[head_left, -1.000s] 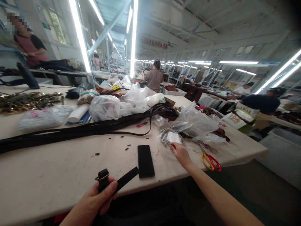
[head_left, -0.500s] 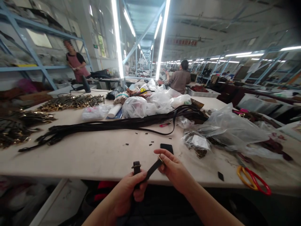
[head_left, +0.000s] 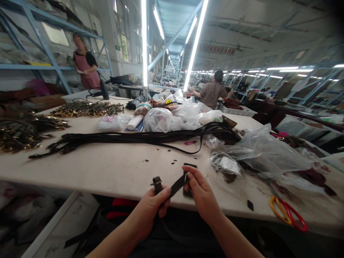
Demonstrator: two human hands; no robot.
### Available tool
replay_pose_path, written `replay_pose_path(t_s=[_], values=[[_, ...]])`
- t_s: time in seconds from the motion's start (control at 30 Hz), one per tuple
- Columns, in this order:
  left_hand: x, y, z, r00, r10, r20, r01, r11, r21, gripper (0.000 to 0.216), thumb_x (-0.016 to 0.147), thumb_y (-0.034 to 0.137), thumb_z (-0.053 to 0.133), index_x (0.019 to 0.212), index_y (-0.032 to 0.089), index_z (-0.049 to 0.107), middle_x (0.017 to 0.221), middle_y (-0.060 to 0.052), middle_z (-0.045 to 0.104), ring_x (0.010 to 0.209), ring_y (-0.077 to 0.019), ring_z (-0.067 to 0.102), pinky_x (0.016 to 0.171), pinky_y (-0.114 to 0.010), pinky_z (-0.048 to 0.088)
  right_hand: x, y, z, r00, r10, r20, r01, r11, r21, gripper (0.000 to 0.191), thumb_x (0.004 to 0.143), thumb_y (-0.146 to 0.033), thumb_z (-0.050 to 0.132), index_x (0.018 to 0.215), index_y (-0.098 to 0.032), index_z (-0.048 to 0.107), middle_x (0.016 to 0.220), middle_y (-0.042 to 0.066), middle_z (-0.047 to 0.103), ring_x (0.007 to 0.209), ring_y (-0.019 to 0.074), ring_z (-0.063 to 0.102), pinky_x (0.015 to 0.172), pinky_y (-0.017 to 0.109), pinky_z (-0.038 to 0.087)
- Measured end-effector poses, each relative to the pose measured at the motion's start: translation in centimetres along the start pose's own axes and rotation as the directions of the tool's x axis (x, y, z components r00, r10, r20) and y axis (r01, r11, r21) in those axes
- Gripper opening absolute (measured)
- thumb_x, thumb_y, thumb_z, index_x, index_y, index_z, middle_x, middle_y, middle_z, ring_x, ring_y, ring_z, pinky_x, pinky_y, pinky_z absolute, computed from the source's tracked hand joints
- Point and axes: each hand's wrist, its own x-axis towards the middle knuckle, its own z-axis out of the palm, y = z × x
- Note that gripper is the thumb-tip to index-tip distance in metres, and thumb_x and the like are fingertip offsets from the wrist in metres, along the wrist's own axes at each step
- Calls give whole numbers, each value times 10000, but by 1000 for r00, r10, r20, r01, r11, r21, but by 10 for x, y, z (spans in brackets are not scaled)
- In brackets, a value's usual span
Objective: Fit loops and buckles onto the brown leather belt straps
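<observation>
Compared with one second ago, the right hand [head_left: 201,190] has left the clear bag [head_left: 215,157] with the white label and is now at the end of the strap [head_left: 176,186] held in the left hand [head_left: 156,200]. A small metal ring [head_left: 186,178] is now at that end of the strap, where none was seen before. The wearer's view has swung to the left, bringing more of the worktop [head_left: 107,172] on that side into sight. Both hands are partly closed. The left has its thumb pressed on the black strap and its fingers curled beneath; a metal buckle [head_left: 156,182] stands up above this grip. The right pinches the ring between thumb and fingertips, its forefinger reaching past. Whether the strap passes through the ring, I cannot tell. The strap is raised between the hands, over the near edge of the worktop. The phone [head_left: 188,192] lies partly hidden behind the right hand. Red-and-yellow scissors [head_left: 288,212] lie to the right, and the bundle of black straps [head_left: 134,137] stretches across the worktop beyond the hands.
</observation>
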Motion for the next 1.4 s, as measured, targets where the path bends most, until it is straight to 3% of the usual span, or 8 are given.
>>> replay_pose_path(t_s=[0.17,0.3,0.5,0.63,0.73,0.87,1.23,1.4], values=[[-2,-1,2,1000,-19,20,17,996,89,297,747,402,616,738,165,439,489,76,388,396,-32,265,416,-188,160,0,5,1,992,118,37,-121,984,132,378,818,-430,552,1108,-190,532,639,-29,457,576,76,406,580,207,336],[0,2,4,999,15,36,-19,992,128,295,767,422,585,733,153,471,486,75,368,404,-35,257,422,-187,165,-4,9,4,987,100,126,-96,995,-35,345,813,-426,548,1053,-179,574,645,-15,478,597,94,434,607,228,370],[-2,12,9,987,92,134,-125,956,265,301,798,456,528,758,160,495,574,39,465,503,-74,401,509,-190,318,-8,1,0,980,-7,199,1,1000,28,212,852,-391,515,935,-225,618,1151,42,517,1057,172,477,934,303,347],[-3,26,10,925,339,170,-370,714,595,293,859,420,404,830,167,548,745,-26,576,739,-157,538,715,-270,404,-6,-23,-5,965,20,262,-106,942,319,225,877,-406,474,816,-198,533,691,-4,515,725,120,528,752,281,429],[-2,36,11,876,450,176,-391,445,806,289,881,355,336,962,180,551,735,-32,606,704,-177,569,672,-289,412,-6,-34,-2,927,143,348,-169,985,44,279,877,-444,461,838,-171,500,568,-41,396,484,56,355,474,182,305],[1,36,12,831,479,282,-422,214,881,265,857,235,349,1029,194,545,951,-69,655,890,-218,601,771,-322,427,-8,-33,6,905,190,380,-111,969,-219,393,855,-524,442,764,-142,462,583,-32,379,506,50,313,448,177,223],[5,20,16,847,455,275,-295,-27,955,249,879,177,340,948,192,579,822,-60,658,750,-202,613,644,-275,421,-7,-26,21,963,177,201,-177,984,-18,440,764,-573,530,888,-162,435,563,-60,364,449,45,288,400,165,167],[1,26,15,833,450,321,-379,44,924,225,874,279,403,909,197,609,815,-85,644,763,-226,592,665,-302,403,-10,-32,17,964,128,235,-131,991,-5,500,765,-599,509,966,-142,495,572,-45,377,465,53,284,424,188,193]])
